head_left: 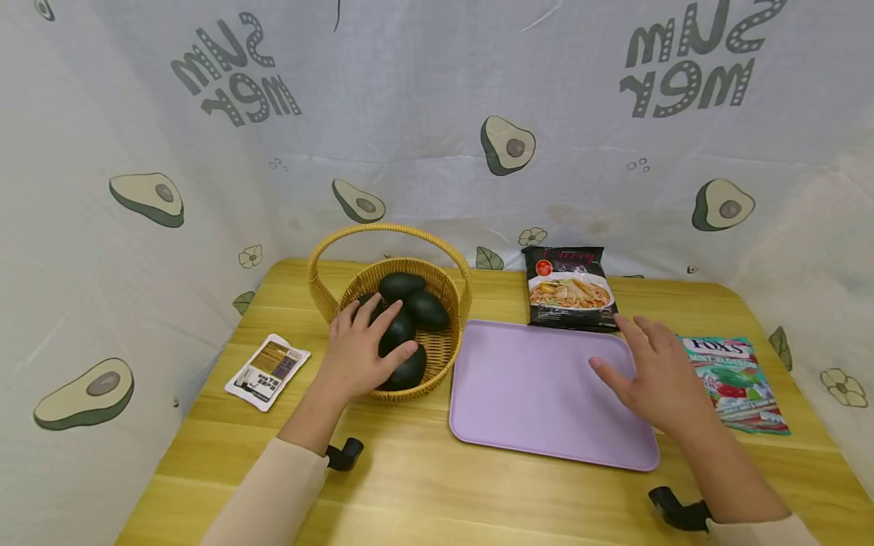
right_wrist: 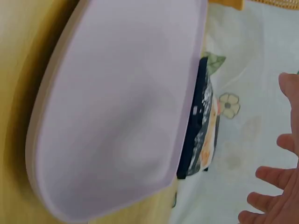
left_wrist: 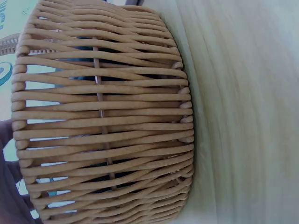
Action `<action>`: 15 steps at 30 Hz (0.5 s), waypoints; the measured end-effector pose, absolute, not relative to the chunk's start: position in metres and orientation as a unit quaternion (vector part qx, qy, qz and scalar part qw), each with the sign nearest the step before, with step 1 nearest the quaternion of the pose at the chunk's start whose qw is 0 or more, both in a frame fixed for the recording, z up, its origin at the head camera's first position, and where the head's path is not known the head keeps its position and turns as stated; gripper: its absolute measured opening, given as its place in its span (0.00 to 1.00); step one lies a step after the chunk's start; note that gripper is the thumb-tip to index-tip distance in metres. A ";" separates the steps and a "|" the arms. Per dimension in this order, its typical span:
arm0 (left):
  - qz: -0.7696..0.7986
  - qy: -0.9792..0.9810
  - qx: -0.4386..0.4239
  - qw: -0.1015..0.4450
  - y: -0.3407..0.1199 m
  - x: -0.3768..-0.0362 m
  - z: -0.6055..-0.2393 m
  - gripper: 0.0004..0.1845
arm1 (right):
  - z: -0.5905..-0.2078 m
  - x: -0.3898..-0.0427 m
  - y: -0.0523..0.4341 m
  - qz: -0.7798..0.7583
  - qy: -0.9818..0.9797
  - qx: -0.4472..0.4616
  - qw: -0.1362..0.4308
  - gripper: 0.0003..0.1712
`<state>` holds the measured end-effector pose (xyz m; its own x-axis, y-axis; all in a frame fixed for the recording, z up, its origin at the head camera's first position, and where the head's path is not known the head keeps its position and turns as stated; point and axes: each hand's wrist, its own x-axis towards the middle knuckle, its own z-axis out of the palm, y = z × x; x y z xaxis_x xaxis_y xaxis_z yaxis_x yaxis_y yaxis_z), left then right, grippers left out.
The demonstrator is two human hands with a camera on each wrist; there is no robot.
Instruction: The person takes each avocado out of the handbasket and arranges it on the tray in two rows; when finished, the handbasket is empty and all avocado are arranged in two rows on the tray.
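Inside the wicker basket (head_left: 447, 345), the left hand (head_left: 362, 349) is curling its fingers and thumb round one dark avocado (head_left: 398, 331) lying among three others. Judging by its look, the avocado is firm, rounded and fairly light, with a skin that should not slip; wrapping it around its widest part seems the safest hold, without squeezing hard. The left wrist is reaching in over the near rim. The right hand (head_left: 658, 375) is hovering with relaxed, spread fingers, grasping nothing, above the right end of the purple tray (head_left: 526, 387).

wooden table (head_left: 410, 485) — basket (head_left: 447, 353), tray (head_left: 532, 394), noodle packet (head_left: 570, 288), candy bag (head_left: 734, 375), sachet (head_left: 268, 371)
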<state>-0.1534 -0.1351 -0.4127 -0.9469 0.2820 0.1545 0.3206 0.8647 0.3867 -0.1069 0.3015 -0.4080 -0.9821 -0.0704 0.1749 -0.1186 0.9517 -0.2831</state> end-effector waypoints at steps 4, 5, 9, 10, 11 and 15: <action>-0.233 -0.956 -0.162 0.076 -0.139 -0.147 -0.411 0.41 | -0.406 -0.102 0.285 0.182 -0.975 0.072 0.108 0.50; -0.238 -0.954 -0.163 0.082 -0.140 -0.145 -0.411 0.41 | -0.406 -0.101 0.280 0.186 -0.973 0.078 0.114 0.49; -0.258 -0.947 -0.161 0.101 -0.144 -0.139 -0.414 0.40 | -0.405 -0.097 0.264 0.197 -0.967 0.095 0.129 0.46; -0.265 -0.945 -0.160 0.105 -0.145 -0.138 -0.415 0.39 | -0.405 -0.096 0.260 0.199 -0.966 0.097 0.131 0.46; -0.269 -0.943 -0.159 0.110 -0.147 -0.137 -0.417 0.38 | -0.405 -0.095 0.256 0.201 -0.965 0.099 0.133 0.45; -0.290 -0.935 -0.154 0.132 -0.154 -0.133 -0.423 0.36 | -0.403 -0.093 0.243 0.216 -0.960 0.107 0.139 0.43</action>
